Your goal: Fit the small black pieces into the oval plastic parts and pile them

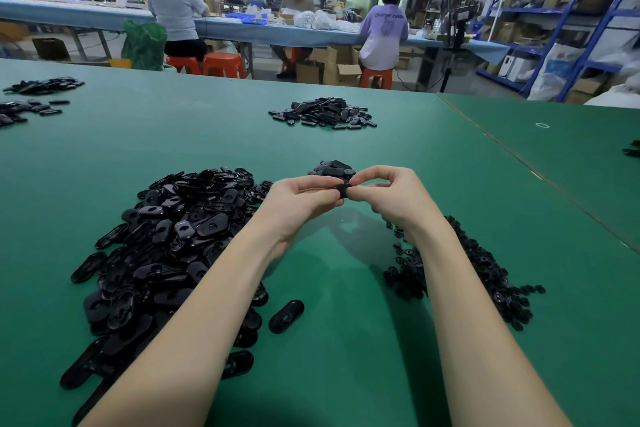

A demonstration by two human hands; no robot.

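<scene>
Together left hand point(299, 199) and right hand point(388, 196) pinch one oval part point(341, 189).

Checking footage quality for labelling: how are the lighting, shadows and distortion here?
Head view: even overhead light, soft shadow of the hands on the green table; wide-angle bending curves the table edge and shelving; the black part they pinch shows little detail; background people slightly soft.

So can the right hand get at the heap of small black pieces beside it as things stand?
Probably yes, once freed. The heap of small black pieces lies on the table just beside the right forearm with nothing over it. But the right hand and left hand both pinch a black part, so it is busy.
</scene>
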